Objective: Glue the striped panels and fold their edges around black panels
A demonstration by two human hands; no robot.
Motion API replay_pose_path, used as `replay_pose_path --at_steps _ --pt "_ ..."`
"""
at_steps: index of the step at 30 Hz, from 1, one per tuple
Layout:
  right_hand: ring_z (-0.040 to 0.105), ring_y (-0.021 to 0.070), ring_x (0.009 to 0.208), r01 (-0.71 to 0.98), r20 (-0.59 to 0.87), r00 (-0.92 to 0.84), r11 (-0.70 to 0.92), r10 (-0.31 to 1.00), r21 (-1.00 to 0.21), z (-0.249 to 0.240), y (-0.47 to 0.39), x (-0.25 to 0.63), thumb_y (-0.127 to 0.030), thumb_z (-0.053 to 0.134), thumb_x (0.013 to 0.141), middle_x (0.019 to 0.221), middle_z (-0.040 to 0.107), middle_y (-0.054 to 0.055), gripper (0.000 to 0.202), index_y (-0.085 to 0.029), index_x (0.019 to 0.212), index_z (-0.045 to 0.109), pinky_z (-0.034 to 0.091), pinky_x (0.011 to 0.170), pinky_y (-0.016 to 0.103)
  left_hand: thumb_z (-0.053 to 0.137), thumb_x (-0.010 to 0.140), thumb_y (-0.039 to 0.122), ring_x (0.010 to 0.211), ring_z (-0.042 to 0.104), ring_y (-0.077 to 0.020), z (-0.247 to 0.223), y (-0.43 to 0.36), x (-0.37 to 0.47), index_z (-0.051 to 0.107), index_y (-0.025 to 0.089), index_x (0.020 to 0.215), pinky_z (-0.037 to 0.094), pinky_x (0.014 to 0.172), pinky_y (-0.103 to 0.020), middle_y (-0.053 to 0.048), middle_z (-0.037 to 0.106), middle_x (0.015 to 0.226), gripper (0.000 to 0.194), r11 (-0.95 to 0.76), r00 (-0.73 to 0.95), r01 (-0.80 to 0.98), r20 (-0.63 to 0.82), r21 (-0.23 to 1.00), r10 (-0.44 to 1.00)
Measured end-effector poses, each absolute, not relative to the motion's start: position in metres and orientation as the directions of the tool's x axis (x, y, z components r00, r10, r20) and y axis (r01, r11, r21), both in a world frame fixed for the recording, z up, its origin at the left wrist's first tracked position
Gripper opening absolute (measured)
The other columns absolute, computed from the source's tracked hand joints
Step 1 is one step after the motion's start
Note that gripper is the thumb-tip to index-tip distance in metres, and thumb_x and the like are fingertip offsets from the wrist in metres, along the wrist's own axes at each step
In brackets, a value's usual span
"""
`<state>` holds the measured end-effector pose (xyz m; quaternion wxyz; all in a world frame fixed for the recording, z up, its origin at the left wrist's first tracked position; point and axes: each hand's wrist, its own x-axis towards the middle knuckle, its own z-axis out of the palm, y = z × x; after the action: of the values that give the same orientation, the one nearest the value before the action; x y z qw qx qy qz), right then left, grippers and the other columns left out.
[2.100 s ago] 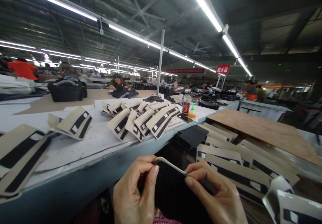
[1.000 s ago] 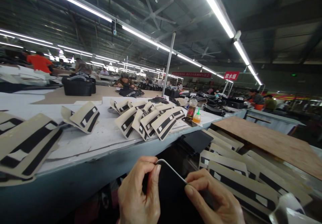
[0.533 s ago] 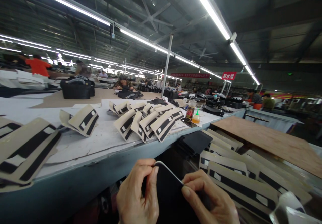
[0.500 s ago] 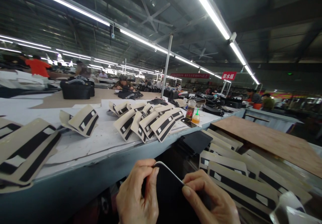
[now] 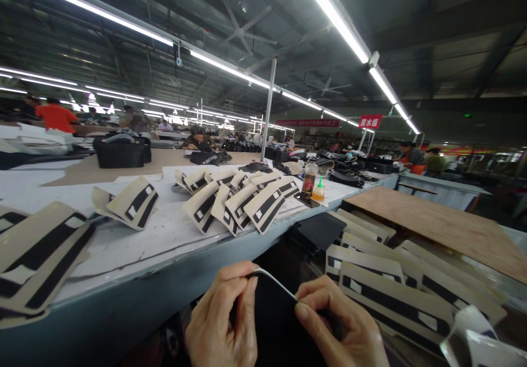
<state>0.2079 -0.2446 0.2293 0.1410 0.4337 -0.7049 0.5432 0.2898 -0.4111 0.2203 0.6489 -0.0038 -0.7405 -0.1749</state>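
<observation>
Both hands are at the bottom centre, in front of the table edge, pinching a black panel with a thin white edge (image 5: 273, 304). My left hand (image 5: 226, 315) grips its upper left corner between thumb and fingers, where the white edge bends. Closed on the same edge further right is my right hand (image 5: 335, 318), thumb in front and curled fingers behind. The panel's lower part is lost in shadow. Beige panels with black strips (image 5: 267, 205) stand propped in a row on the table beyond my hands.
The long table (image 5: 177, 265) runs across in front. A bottle (image 5: 308, 179) and a green-tipped glue bottle (image 5: 318, 192) stand near its edge. At right, more beige panels (image 5: 395, 295) lie beside a wooden board (image 5: 444, 224). A black case (image 5: 119, 151) sits further back; people work beyond.
Both hands keep their pinch on the black panel, with hardly any shift along its edge. The whole view has moved slightly, so the surroundings sit a little further left.
</observation>
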Motion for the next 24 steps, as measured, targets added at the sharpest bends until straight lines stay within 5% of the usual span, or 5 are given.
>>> replay_pose_path --at_steps 12,24 --pt "0.066 0.0135 0.069 -0.734 0.632 -0.615 0.050 -0.472 -0.677 0.226 -0.247 0.206 -0.032 0.066 0.095 0.079 0.071 0.000 0.026 -0.023 0.071 0.066 0.051 0.068 0.022 0.061 0.091 0.000 0.082 0.076 -0.0091 0.222 -0.412 0.287 0.061 0.018 0.091 0.058 0.080 -0.015 -0.004 0.078 0.093 0.019 0.938 -0.115 0.278 0.976 0.208 -0.183" --pt "0.065 0.0144 0.070 -0.690 0.576 -0.641 0.051 -0.507 -0.722 0.224 -0.245 0.205 -0.038 0.063 0.097 0.080 0.070 0.002 0.032 -0.021 0.070 0.064 0.051 0.067 0.023 0.069 0.079 -0.010 0.078 0.078 -0.0158 0.240 -0.412 0.289 0.067 0.012 0.087 0.064 0.071 -0.022 -0.007 0.080 0.086 0.024 0.966 0.007 0.249 0.998 -0.066 0.066"
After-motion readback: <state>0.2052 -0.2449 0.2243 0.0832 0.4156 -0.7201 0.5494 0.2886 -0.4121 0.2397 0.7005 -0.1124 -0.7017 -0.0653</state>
